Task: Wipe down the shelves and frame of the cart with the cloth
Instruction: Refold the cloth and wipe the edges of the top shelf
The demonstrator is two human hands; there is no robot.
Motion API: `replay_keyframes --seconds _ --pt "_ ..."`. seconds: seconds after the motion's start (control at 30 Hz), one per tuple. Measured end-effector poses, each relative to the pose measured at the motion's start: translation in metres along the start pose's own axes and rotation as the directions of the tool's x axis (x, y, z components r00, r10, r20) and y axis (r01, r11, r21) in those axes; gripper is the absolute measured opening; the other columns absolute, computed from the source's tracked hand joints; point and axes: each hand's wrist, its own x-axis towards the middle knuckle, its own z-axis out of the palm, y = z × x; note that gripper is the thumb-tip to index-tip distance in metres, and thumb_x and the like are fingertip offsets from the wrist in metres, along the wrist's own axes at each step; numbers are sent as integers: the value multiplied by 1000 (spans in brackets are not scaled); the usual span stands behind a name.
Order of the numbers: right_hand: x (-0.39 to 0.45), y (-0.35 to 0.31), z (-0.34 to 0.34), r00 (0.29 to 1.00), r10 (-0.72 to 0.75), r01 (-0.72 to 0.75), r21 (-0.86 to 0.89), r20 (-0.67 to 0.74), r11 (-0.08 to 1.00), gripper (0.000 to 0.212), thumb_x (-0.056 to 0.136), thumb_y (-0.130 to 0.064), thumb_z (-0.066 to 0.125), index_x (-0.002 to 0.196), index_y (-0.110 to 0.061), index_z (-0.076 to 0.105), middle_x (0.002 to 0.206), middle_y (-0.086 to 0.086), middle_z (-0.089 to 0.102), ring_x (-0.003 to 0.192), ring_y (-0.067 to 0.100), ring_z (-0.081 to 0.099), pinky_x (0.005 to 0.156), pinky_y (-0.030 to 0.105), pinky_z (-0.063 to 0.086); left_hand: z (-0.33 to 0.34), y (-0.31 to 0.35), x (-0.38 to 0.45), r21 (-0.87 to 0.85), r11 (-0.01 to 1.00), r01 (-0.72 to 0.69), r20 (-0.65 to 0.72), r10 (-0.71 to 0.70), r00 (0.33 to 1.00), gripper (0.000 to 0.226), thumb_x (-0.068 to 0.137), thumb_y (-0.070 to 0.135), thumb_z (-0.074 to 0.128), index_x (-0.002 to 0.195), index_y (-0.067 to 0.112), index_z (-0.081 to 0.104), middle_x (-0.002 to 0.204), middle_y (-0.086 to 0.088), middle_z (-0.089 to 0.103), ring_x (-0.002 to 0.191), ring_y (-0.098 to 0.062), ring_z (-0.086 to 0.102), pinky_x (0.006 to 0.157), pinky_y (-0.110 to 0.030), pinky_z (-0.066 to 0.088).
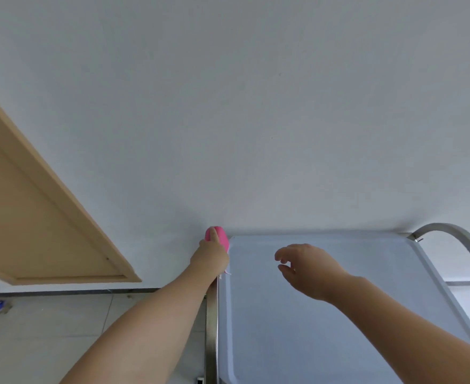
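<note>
My left grip (210, 252) is curled round the pink cloth (219, 236), pressing it on the far left corner of the cart's top shelf (325, 314); my right hand (303, 266) hovers above the shelf, fingers loosely curled, holding nothing. I judge I'm wiping the frame rail (211, 328). Next I'd drag the cloth along that rail, which runs lengthwise from me toward the wall (256, 106)

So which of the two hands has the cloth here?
The left hand, at the far left corner of the cart, grips the pink cloth. The right hand hovers over the top shelf with loosely curled fingers, holding nothing.
</note>
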Motion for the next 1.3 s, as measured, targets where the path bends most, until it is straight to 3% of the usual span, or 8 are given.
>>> replay_keyframes --seconds 0.3,0.43,0.7,0.83,0.9,1.07,1.2,1.3 --pt "-91 9 0 993 -115 115 -8 -12 993 24 91 -31 46 112 -28 58 109 -11 63 92 13 58 77 24 43 23 -29 -100 -28 994 -103 -323 89 942 32 97 28 34 124 12 37 89 -9 60 75 -23 63 68 -41 56" --pt "-144 26 -2 995 -95 96 55 -18 994 24 90 -30 50 112 -28 59 106 -11 64 82 10 55 78 24 46 32 -20 -165 -65 974 -218 -423 171 890 30 98 28 27 118 11 42 90 -11 58 75 -26 59 67 -40 53" --pt "-211 31 -1 999 0 20 385 -53 923 49 85 -30 61 131 -28 45 112 -13 54 95 11 58 85 27 47 80 34 -307 -398 780 -482 -380 338 861 28 98 33 31 124 30 43 83 10 60 65 -5 61 53 -20 52" --pt "-231 18 -4 998 28 2 503 -52 865 9 79 -20 62 87 -24 62 74 -11 59 63 7 54 57 20 43 105 55 -346 -486 669 -563 -366 429 826 32 98 35 32 129 31 40 92 8 62 72 -3 62 60 -17 52" --pt "-243 19 -8 993 56 6 532 -101 846 15 76 -13 61 66 -23 56 59 -9 51 51 7 43 48 20 35 112 60 -354 -517 636 -573 -333 468 819 31 97 41 31 128 37 38 95 3 64 74 -9 63 62 -24 53" --pt "-281 24 -31 986 97 -29 436 -133 900 14 71 -3 57 79 -11 65 71 2 64 66 17 56 60 27 44 122 55 -362 -540 629 -560 -214 541 814 43 95 49 28 136 36 31 121 3 55 94 -11 60 74 -16 49" --pt "-312 21 -46 997 56 -45 185 -58 982 28 74 -6 55 96 -17 67 84 -3 64 78 14 56 63 23 42 123 50 -359 -419 677 -605 -221 570 791 56 91 12 42 144 23 23 149 1 30 130 -12 36 108 -26 29" --pt "-336 20 -49 998 56 -53 117 -27 992 30 74 -6 54 97 -19 68 85 -2 66 79 17 59 71 30 49 126 56 -360 -349 645 -680 -245 637 731 66 85 3 46 145 18 22 153 0 21 139 -13 20 111 -21 15"
